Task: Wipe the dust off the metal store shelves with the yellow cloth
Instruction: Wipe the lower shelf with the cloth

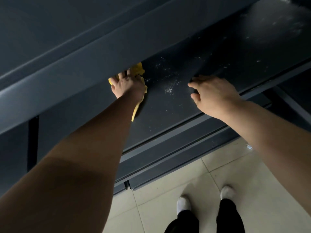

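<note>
While the left hand (128,85) is pressing the crumpled yellow cloth (138,70) flat against the dark grey metal shelf (168,113), fingers spread over the fabric and a loose tail of it trailing back toward the wrist, the right hand (212,95) is resting released on the same shelf near its front lip, grasping nothing. Between the two hands a scatter of pale dust specks (169,89) is lying just to the right of the cloth, so the left hand is the nearer one and a sweep rightward along the shelf's long axis, which is running from lower left up to upper right, looks like the move that would take it in. A fainter dusty smear (277,26) is showing far along the shelf, well apart from both hands, so much of the surface probably remains to be wiped. An upper dark metal shelf (84,52) is overhanging the left hand's fingertips, leaving little headroom. Below, the person's white shoes (184,203) are standing on a pale tiled floor (252,190), in dim light.
</note>
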